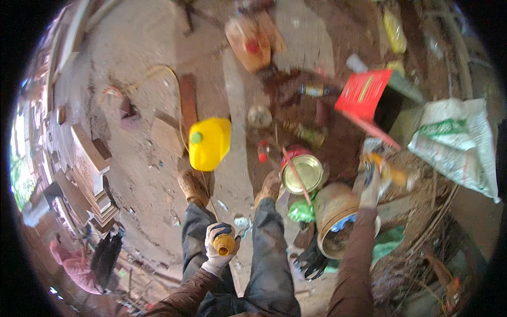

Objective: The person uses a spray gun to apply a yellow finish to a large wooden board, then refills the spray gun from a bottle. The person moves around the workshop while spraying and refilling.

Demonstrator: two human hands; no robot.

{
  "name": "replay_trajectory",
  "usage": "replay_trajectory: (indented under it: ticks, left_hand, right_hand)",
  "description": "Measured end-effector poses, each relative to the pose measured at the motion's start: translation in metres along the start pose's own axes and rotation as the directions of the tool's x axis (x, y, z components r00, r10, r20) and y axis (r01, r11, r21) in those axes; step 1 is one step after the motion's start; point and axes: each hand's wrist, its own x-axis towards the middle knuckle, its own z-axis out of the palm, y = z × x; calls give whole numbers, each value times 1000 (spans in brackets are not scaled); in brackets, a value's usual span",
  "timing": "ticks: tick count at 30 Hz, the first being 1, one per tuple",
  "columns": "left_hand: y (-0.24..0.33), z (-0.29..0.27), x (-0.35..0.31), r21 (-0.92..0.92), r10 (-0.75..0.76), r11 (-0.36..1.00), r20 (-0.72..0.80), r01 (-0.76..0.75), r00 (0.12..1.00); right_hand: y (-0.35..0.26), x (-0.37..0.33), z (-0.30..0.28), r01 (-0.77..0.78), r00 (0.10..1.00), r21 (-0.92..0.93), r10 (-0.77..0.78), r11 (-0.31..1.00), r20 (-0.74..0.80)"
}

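My left hand, in a pale glove with dark finger parts, is closed round a small amber bottle. The bottle's uncapped mouth points toward me. Stretched out to the right, my right hand wears a similar glove. Its fingers are blurred but appear wrapped round an orange bottle. Just left of that hand lies a tilted, dirty bucket with a blue item inside. Ahead of my feet is a yellow jerrycan with a green cap, somewhat blurred.
A round tin with a stick across it sits beside my right foot. Beyond are a red box, a white woven sack and a pinkish jug. Boards are stacked at left. A green plastic bag lies by the bucket.
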Motion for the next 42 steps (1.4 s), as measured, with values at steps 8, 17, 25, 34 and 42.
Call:
replay_trajectory:
  ticks: [8,17,25,34,42]
  left_hand:
    - [139,-146,47,-85,169,976,-270,-199,948]
    - [215,-285,-16,-241,110,954,-280,-181,954]
    - [204,-331,-81,-710,124,703,184,44,975]
    - [194,-359,-87,-389,-93,917,16,92,996]
    - [195,-341,-83,-338,-69,936,87,95,994]
  right_hand:
    - [-274,-298,-15,-140,839,174,23,975,543]
    - [-375,-516,-11,631,421,69,-415,773,806]
    - [-446,-537,-21,974,-98,171,-402,148,910]
    - [-500,-550,-16,902,-419,376,-227,-212,879]
    - [-529,-558,-10,791,-546,482,-81,-377,834]
